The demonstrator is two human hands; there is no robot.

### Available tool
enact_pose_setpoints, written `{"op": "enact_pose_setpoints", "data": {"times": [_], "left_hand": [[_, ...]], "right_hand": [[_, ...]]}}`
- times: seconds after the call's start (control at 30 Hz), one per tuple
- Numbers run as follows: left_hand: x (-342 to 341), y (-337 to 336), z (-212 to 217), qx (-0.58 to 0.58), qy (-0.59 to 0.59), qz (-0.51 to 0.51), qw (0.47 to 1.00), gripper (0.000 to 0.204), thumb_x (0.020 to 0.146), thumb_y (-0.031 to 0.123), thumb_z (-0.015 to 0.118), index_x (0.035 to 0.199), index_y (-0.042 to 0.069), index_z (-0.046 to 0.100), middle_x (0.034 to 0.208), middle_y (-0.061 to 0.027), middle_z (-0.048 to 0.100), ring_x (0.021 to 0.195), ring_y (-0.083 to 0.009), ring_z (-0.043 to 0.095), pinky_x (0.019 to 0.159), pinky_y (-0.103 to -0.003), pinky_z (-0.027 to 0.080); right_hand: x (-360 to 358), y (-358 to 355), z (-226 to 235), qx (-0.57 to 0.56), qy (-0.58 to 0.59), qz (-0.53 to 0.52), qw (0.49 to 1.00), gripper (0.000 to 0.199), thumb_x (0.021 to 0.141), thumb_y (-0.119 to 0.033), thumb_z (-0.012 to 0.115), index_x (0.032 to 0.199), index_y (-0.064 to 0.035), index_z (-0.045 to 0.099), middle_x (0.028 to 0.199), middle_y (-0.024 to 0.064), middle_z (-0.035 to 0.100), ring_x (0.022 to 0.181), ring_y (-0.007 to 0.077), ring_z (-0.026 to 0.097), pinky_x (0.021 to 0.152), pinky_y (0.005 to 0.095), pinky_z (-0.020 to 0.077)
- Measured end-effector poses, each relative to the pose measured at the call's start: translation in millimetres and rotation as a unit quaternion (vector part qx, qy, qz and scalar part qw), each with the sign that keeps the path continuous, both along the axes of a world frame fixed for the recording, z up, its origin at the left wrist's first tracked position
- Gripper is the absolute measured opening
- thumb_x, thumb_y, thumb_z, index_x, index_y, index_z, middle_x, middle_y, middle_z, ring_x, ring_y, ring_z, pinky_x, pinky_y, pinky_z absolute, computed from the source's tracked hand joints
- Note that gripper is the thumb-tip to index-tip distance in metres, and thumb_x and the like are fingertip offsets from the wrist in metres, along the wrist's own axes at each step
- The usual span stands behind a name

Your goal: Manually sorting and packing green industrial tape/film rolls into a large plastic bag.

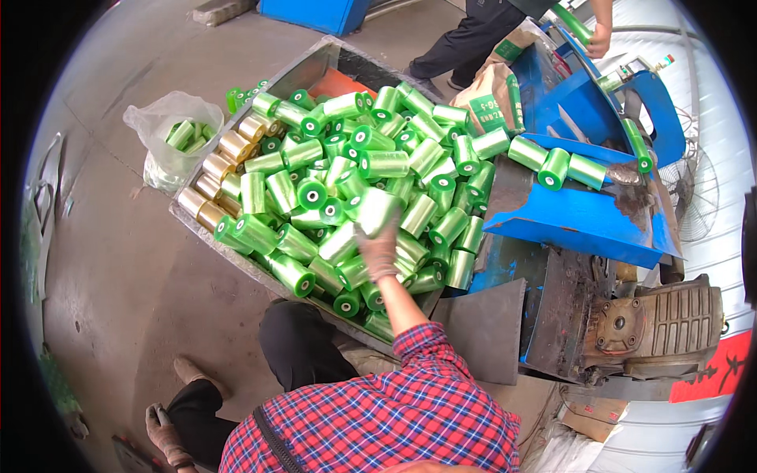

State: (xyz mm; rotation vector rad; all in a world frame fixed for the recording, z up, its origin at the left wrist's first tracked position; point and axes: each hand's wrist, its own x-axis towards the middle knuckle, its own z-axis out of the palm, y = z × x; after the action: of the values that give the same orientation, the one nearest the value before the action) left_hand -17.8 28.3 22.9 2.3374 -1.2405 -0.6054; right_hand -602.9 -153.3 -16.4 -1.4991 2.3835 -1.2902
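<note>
A large bin (260, 276) holds a heap of green plastic film rolls (311, 193), with several golden-yellow rolls (234, 147) along its left side. My right hand (378, 251), in a light glove, reaches over the middle of the heap. Its fingers are closed on the near end of a pale green film roll (378, 211), blurred by motion and tilted above the others. Down at the lower left, my left hand (162, 432) hangs beside my leg, also gloved. It holds nothing, and its fingers look loosely extended.
On the right stands a blue metal machine (576, 225) with several green rolls on its ledge and a gearbox (662, 327) below. A plastic bag (169, 130) of rolls sits left of the bin. Another person's hand (599, 39) holds a green roll at the upper right.
</note>
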Motion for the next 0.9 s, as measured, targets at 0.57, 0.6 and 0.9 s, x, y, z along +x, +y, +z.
{"op": "enact_pose_setpoints", "data": {"times": [0.57,0.6,0.9], "left_hand": [[-11,-22,-7,0.016,-0.111,0.001,0.994,0.013,0.083,0.011,0.051,0.086,0.000,0.057,0.077,-0.0116,0.058,0.070,-0.0211,0.055,0.069,-0.030,0.044],[-12,-24,-8,0.011,-0.106,-0.003,0.994,0.014,0.083,0.011,0.051,0.087,0.000,0.057,0.079,-0.0120,0.059,0.072,-0.0224,0.056,0.070,-0.031,0.044],[-18,-30,-4,-0.023,-0.080,-0.020,0.996,0.019,0.085,0.014,0.052,0.095,-0.001,0.058,0.086,-0.0132,0.062,0.080,-0.0223,0.059,0.076,-0.031,0.045]], "right_hand": [[-354,-88,174,0.515,0.469,-0.237,0.677,0.089,0.056,-0.034,0.077,0.132,-0.0198,0.033,0.126,0.0019,0.047,0.115,0.0209,0.047,0.100,0.0450,0.0303],[-355,-94,171,0.507,0.477,-0.248,0.674,0.080,0.057,-0.036,0.076,0.127,-0.0160,0.042,0.120,0.0059,0.053,0.108,0.0212,0.052,0.095,0.0385,0.0363],[-85,-138,93,0.268,-0.125,0.208,0.932,0.072,0.070,-0.060,0.056,0.109,0.0006,0.054,0.108,0.0252,0.055,0.103,0.0326,0.053,0.087,0.0376,0.0410]]}}
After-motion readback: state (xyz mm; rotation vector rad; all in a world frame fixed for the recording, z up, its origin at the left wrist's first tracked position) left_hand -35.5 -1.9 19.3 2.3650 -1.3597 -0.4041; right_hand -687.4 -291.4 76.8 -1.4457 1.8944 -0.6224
